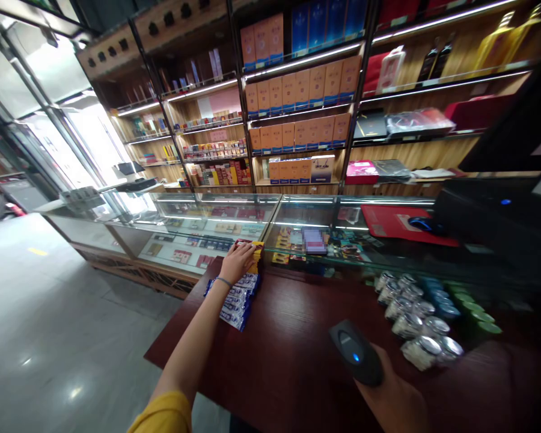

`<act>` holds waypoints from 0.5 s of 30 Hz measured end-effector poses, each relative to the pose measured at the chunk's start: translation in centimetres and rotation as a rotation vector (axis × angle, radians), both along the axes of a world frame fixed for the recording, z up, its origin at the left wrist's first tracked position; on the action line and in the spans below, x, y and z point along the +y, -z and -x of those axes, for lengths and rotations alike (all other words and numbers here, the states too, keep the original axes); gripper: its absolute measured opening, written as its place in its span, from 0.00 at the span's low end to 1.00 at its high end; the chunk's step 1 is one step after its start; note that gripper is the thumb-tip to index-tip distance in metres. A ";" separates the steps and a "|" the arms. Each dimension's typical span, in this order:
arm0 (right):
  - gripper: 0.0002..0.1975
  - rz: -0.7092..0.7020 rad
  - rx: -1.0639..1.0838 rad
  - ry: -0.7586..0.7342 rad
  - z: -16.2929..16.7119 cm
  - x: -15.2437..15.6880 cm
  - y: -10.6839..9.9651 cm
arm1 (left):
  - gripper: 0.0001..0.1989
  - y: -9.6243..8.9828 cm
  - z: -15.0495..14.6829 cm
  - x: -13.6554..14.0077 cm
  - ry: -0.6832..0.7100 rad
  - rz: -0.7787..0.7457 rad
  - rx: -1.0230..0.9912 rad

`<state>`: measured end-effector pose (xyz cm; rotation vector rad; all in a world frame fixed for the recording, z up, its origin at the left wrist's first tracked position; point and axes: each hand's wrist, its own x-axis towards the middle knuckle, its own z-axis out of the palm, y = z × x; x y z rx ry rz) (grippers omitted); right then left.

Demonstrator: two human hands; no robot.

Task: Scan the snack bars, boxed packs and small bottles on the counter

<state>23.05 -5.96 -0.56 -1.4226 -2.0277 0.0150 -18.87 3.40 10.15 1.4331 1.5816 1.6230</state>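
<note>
My left hand [238,263] lies over a row of yellow packets [256,255] at the far edge of the dark red wooden counter. Its fingers are stretched out and touch the packets; no packet is lifted. Blue-and-white packets [235,305] lie overlapped in a row under my left wrist and nearer to me. My right hand [394,391] is closed around a black handheld barcode scanner [356,355] with a lit blue light. The scanner is above the counter, its head pointing away to the left. The right fingers are mostly hidden beneath it.
Several silver-lidded jars [408,325] stand on the right, beside blue tins [437,297] and green containers [473,310]. Beyond is a glass display case [216,210] with a red mat [388,222] and a mouse [426,225]. A dark monitor [509,120] looms at right. Shelves of boxes [297,87] line the wall.
</note>
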 end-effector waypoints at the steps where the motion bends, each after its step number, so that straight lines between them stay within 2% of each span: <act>1: 0.20 0.004 0.001 0.007 0.2 -0.1 -0.3 | 0.16 0.0 0.0 0.0 0.000 -0.005 0.008; 5: 0.19 -0.020 -0.016 0.030 0.6 -0.4 -0.9 | 0.17 0.2 0.1 0.1 -0.009 -0.016 0.107; 8: 0.18 -0.090 -0.053 0.022 0.3 -0.4 -1.3 | 0.20 0.8 0.1 0.1 -0.015 -0.059 0.336; 10: 0.16 -0.190 -0.055 0.006 -0.3 -0.5 -1.8 | 0.21 1.4 -0.3 0.2 -0.033 -0.113 0.507; 12: 0.15 -0.297 -0.056 -0.001 -1.1 -0.6 -2.4 | 0.21 2.1 -1.4 0.4 -0.051 -0.165 0.628; 15: 0.14 -0.327 -0.056 0.015 -2.8 -1.0 -3.4 | 0.21 3.2 -5.0 0.8 -0.053 -0.218 0.666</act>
